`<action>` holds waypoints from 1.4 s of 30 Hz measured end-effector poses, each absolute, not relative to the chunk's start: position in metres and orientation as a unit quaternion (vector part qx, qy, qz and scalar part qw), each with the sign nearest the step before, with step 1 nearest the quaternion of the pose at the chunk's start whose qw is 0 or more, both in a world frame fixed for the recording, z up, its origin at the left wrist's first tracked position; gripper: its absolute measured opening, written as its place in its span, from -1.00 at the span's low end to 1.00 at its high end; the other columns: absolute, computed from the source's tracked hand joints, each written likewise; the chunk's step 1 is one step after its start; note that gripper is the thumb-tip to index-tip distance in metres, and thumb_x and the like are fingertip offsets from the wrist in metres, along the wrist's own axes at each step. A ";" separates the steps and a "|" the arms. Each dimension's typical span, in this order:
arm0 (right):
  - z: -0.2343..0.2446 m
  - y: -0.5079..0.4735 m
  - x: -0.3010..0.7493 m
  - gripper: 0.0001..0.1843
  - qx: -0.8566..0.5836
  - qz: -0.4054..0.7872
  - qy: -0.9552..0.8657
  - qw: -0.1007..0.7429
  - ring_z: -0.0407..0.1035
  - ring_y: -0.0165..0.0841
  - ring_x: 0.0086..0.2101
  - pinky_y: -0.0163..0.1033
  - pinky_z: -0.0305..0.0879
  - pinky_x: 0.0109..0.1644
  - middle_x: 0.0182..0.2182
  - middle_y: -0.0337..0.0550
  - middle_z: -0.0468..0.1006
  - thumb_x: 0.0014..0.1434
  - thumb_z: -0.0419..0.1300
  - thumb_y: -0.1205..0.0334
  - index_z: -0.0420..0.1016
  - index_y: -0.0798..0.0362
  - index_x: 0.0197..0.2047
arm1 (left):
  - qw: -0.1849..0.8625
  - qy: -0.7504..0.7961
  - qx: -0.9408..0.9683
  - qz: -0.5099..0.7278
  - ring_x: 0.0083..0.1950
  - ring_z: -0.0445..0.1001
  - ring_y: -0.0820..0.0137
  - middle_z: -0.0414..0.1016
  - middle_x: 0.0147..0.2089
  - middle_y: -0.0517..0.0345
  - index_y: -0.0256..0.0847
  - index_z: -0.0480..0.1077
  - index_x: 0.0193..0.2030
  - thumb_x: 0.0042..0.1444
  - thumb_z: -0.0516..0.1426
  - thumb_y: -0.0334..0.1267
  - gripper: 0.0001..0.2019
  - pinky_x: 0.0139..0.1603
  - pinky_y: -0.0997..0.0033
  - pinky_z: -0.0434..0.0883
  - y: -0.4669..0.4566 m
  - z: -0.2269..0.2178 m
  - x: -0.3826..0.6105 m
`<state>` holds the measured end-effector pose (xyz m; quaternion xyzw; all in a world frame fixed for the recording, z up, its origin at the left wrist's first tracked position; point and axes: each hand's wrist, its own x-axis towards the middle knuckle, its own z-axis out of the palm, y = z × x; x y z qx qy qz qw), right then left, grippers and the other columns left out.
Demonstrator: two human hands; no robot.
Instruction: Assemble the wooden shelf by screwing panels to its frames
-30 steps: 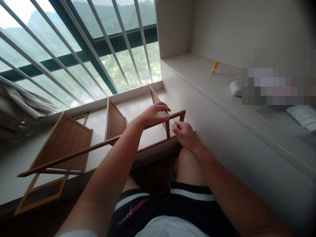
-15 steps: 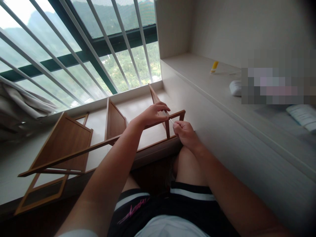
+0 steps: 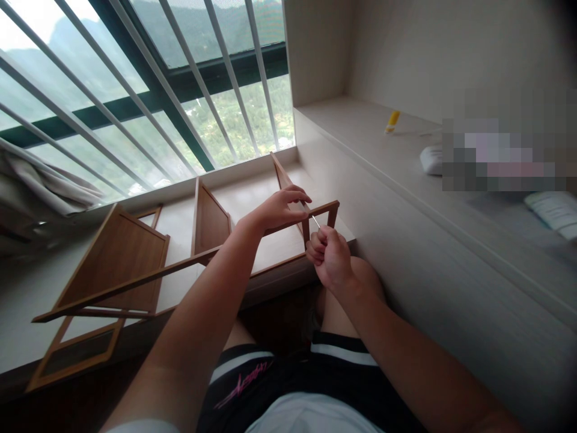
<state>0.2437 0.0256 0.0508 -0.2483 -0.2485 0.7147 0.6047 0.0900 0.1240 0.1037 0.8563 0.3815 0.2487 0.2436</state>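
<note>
My left hand lies over a long wooden rail of a brown wooden frame, near its right end. Its fingers are stretched out, with a gap between them and the thumb; the thumb touches the rail by a joint. My right hand is closed around a thin metal rod, like a hex key. The rod's tip meets the rail at that joint, close to my left thumb. Whatever the tip sits in is too small to make out. Wooden panels stand attached along the rail.
The frame rests on a pale window ledge below a barred window. On the right is a light counter with a yellow-capped tube, a white object and a packet. A curtain hangs at left.
My right hand has turned and shifted slightly down and left, its knuckles now facing differently around the rod. My left hand and the wooden frame have stayed put.
</note>
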 end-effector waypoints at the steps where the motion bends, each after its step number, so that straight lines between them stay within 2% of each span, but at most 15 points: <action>1: 0.052 0.026 0.244 -0.61 -0.263 0.703 -0.262 0.607 -0.22 -0.56 -0.71 -0.37 -0.32 -0.68 -0.71 -0.45 -0.06 0.17 0.10 0.16 -0.01 0.00 -0.57 | 0.244 0.381 0.856 0.249 -0.02 0.43 0.32 0.41 0.02 0.02 -0.16 0.51 -0.02 0.04 0.20 -0.23 -0.67 0.09 0.25 0.39 0.124 0.103 0.090; 7: 0.049 0.034 0.248 -0.56 -0.343 0.627 -0.367 0.595 -0.18 -0.57 -0.71 -0.35 -0.31 -0.67 -0.72 -0.43 0.00 0.16 0.15 0.11 0.02 0.00 -0.61 | 0.250 0.380 0.855 0.249 -0.02 0.43 0.32 0.40 0.03 0.01 -0.16 0.51 -0.02 0.03 0.21 -0.22 -0.66 0.09 0.25 0.39 0.125 0.103 0.089; 14: 0.039 0.044 0.255 -0.59 -0.398 0.540 -0.468 0.575 -0.12 -0.54 -0.68 -0.34 -0.21 -0.64 -0.71 -0.41 0.04 0.20 0.09 0.11 0.05 0.00 -0.60 | 0.249 0.377 0.858 0.246 -0.03 0.43 0.32 0.40 0.03 0.00 -0.16 0.51 -0.01 0.04 0.21 -0.22 -0.66 0.08 0.26 0.39 0.125 0.103 0.089; 21: 0.049 0.046 0.265 -0.62 -0.443 0.454 -0.585 0.506 -0.07 -0.51 -0.65 -0.31 -0.16 -0.58 -0.72 -0.39 0.04 0.19 0.03 0.16 0.05 0.01 -0.62 | 0.241 0.381 0.859 0.243 -0.01 0.43 0.32 0.41 0.02 0.02 -0.15 0.51 -0.02 0.03 0.20 -0.23 -0.67 0.10 0.26 0.38 0.124 0.104 0.090; 27: 0.062 0.052 0.282 -0.68 -0.461 0.338 -0.710 0.411 -0.03 -0.50 -0.60 -0.29 -0.13 -0.50 -0.70 -0.37 0.07 0.09 0.08 0.25 0.09 0.04 -0.63 | 0.244 0.390 0.854 0.244 0.00 0.43 0.31 0.40 0.03 0.02 -0.13 0.51 -0.02 0.03 0.20 -0.20 -0.66 0.10 0.26 0.39 0.124 0.104 0.090; 30: 0.062 0.055 0.287 -0.69 -0.455 0.309 -0.735 0.396 -0.03 -0.50 -0.59 -0.27 -0.15 -0.48 -0.70 -0.36 0.08 0.08 0.10 0.26 0.11 0.04 -0.63 | 0.246 0.390 0.853 0.245 0.01 0.42 0.31 0.40 0.03 0.02 -0.13 0.51 -0.02 0.04 0.20 -0.20 -0.67 0.12 0.27 0.38 0.124 0.104 0.089; 33: 0.057 0.054 0.283 -0.65 -0.424 0.407 -0.680 0.438 -0.04 -0.50 -0.61 -0.29 -0.15 -0.51 -0.69 -0.37 0.07 0.13 0.09 0.20 0.08 0.03 -0.62 | 0.248 0.387 0.854 0.244 0.01 0.42 0.31 0.40 0.03 0.02 -0.13 0.51 -0.01 0.04 0.20 -0.20 -0.66 0.13 0.26 0.38 0.123 0.104 0.089; 38: 0.044 0.039 0.262 -0.61 -0.277 0.724 -0.365 0.516 -0.24 -0.52 -0.67 -0.34 -0.27 -0.64 -0.68 -0.44 -0.09 0.19 0.04 0.07 -0.07 -0.02 -0.55 | 0.250 0.384 0.853 0.250 0.02 0.42 0.30 0.40 0.03 0.01 -0.13 0.51 -0.01 0.04 0.20 -0.22 -0.67 0.14 0.25 0.37 0.123 0.105 0.090; 42: 0.042 0.029 0.250 -0.57 -0.201 0.789 -0.231 0.533 -0.26 -0.52 -0.67 -0.39 -0.22 -0.67 -0.67 -0.44 -0.11 0.15 0.10 0.09 -0.12 -0.01 -0.53 | 0.253 0.385 0.852 0.250 0.03 0.42 0.30 0.40 0.04 0.00 -0.14 0.52 -0.02 0.03 0.20 -0.23 -0.67 0.15 0.24 0.36 0.123 0.106 0.091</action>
